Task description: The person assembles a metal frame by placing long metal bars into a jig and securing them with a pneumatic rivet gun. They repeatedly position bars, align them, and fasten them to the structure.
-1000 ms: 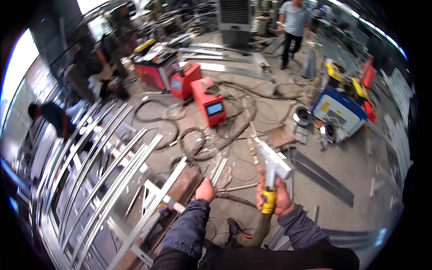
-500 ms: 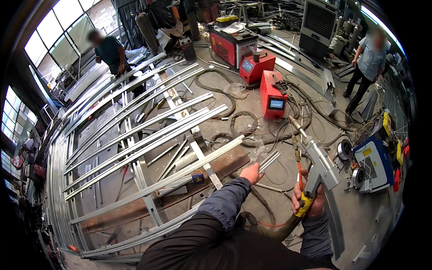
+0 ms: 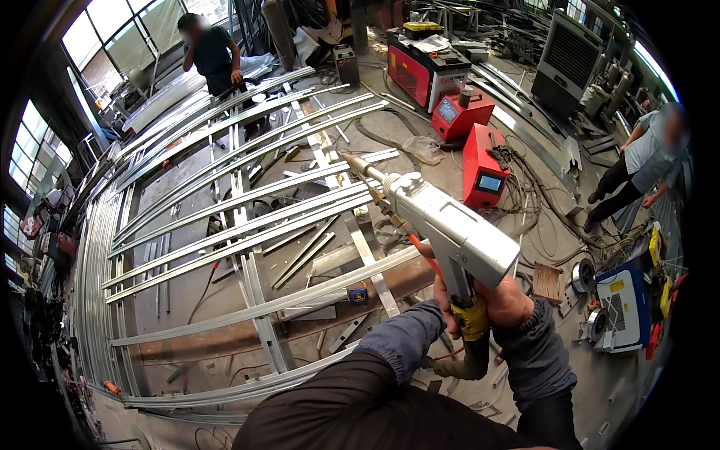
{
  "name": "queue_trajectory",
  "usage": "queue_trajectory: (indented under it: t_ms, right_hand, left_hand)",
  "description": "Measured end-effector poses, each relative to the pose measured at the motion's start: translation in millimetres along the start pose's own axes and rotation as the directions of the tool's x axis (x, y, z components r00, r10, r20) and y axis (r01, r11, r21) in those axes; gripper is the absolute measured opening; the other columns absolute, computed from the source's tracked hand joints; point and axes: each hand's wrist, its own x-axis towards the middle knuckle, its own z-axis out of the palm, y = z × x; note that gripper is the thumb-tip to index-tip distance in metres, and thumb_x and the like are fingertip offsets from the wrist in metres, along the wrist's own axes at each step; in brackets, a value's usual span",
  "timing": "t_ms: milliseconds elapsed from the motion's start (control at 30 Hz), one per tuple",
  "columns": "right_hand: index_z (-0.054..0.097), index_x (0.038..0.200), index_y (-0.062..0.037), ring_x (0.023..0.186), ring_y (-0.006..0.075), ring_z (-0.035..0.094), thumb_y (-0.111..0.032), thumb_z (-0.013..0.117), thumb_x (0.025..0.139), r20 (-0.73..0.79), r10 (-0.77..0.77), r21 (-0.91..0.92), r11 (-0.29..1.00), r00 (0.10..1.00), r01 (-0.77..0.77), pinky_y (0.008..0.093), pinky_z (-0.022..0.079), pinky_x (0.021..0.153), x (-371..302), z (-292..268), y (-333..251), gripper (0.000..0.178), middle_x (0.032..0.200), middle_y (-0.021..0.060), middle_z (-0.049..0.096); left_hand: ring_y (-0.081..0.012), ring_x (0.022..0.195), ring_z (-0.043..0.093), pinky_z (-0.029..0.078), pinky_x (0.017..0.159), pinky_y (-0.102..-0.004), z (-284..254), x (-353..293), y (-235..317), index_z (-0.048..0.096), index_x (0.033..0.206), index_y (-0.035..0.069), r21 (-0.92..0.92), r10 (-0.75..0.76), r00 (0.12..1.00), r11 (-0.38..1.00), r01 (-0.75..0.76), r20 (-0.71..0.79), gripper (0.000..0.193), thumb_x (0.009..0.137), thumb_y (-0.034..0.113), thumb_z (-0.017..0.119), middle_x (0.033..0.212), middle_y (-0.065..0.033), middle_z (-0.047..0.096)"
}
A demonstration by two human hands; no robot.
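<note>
Single fisheye view worn on the head, upright, looking forward and steeply down, silver handheld gun [image 3: 454,221] close to the lens, metal frame [image 3: 262,308] farther off at left, windows [image 3: 100,37] distant at upper left

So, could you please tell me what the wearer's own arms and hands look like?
The left sleeve and right sleeve are dark blue-grey and wrinkled along the forearms, with black fabric above them. The right hand is bare, with no glove; the left hand is too hidden to describe.
</note>
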Motion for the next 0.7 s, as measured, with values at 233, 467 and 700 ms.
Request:
queue_trajectory:
  t_ms: [233,467,700]
  right_hand:
    - [0.049,0.143,-0.0045,0.081,0.0226,0.073,-0.063,0.063,0.102,-0.102,0.114,0.228,0.970,0.988,-0.088,0.0409,0.063,0.069,-14.7,8.8,37.0,0.073,0.106,0.0120,0.066]
    - [0.031,0.166,-0.0092,0.079,0.0307,0.072,-0.051,0.068,0.100,-0.276,0.049,0.504,0.858,0.960,0.101,0.0466,0.063,0.067,-58.9,-17.0,89.2,0.086,0.107,0.0173,0.062]
    - [0.029,0.167,-0.0044,0.079,0.0311,0.070,-0.049,0.072,0.098,-0.191,-0.173,0.637,0.727,0.966,0.256,0.0494,0.065,0.070,-94.0,-27.1,137.3,0.093,0.103,0.0188,0.061]
  left_hand:
    - [-0.0444,0.114,0.070,0.057,0.096,-0.0513,-5.0,3.8,-23.2,0.054,0.142,0.006,-0.023,-0.005,1.000,1.000,0.005,0.002,0.053,0.094,0.022,0.069,0.124,-0.0247,0.073]
    - [-0.0447,0.115,0.070,0.057,0.096,-0.0515,0.9,14.1,-28.0,0.053,0.147,0.009,-0.038,0.035,0.999,0.999,-0.035,0.004,0.056,0.094,0.020,0.068,0.126,-0.0242,0.073]
    - [-0.0422,0.104,0.073,0.058,0.090,-0.0504,-16.2,-3.2,-10.8,0.071,0.126,0.009,-0.014,0.091,0.996,0.996,-0.091,-0.018,0.044,0.094,0.038,0.071,0.111,-0.0220,0.076]
